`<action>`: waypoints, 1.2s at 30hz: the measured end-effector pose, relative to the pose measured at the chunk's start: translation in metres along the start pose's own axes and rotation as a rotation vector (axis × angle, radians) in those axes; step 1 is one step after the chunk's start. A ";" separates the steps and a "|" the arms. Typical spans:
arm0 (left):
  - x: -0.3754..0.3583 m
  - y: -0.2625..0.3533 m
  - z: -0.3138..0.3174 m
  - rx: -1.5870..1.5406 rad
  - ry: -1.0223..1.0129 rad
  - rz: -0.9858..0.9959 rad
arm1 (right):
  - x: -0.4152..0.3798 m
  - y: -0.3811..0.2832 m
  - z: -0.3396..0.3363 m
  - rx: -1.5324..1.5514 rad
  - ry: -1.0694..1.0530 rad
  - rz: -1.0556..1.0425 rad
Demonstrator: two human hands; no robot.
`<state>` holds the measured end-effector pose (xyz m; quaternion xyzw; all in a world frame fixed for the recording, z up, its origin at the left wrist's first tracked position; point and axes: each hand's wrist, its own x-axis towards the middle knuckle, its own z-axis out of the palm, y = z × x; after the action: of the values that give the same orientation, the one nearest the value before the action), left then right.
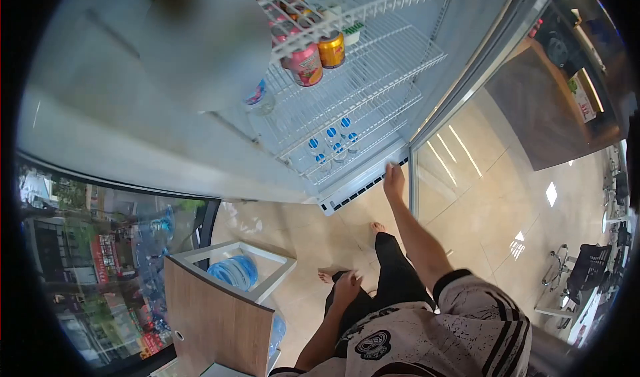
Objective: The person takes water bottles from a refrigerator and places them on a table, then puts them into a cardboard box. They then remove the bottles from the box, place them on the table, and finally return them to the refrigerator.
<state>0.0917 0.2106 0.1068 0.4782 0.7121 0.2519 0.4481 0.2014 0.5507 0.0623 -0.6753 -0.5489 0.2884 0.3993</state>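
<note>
An open refrigerator with white wire shelves point(373, 87) stands in front of me. My right hand point(394, 175) reaches forward beside the refrigerator's lower grille point(365, 189), near the edge of the open glass door point(413, 184). Its fingers look curled; whether they touch the door or hold anything is hidden. Above my thigh is my left hand point(348, 286), fingers drawn together, with no object I can make out in it. A pink can point(307, 66) and a gold can point(332, 50) sit on an upper shelf. Several blue-capped bottles point(332, 134) stand lower down.
A clear bottle point(260, 100) is at the shelf's left side. A wooden cabinet point(220, 310) with blue-tinted water jugs point(233, 272) is on the left. At right are a brown counter point(540, 104) and a black chair point(587, 270). A blurred pale shape point(207, 37) covers the upper left.
</note>
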 end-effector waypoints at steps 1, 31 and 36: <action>-0.028 -0.006 -0.016 -0.004 0.027 -0.016 | -0.034 0.030 -0.013 0.072 0.103 -0.064; -0.259 0.122 -0.375 -0.007 1.268 0.758 | -0.278 0.020 -0.189 -0.551 -0.323 0.070; -0.369 0.208 -0.428 0.425 1.423 1.179 | -0.251 0.012 -0.162 -0.509 -0.666 -0.206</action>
<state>-0.1378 -0.0077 0.6190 0.5666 0.4928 0.5352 -0.3869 0.2834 0.2697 0.1229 -0.5641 -0.7660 0.3047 0.0475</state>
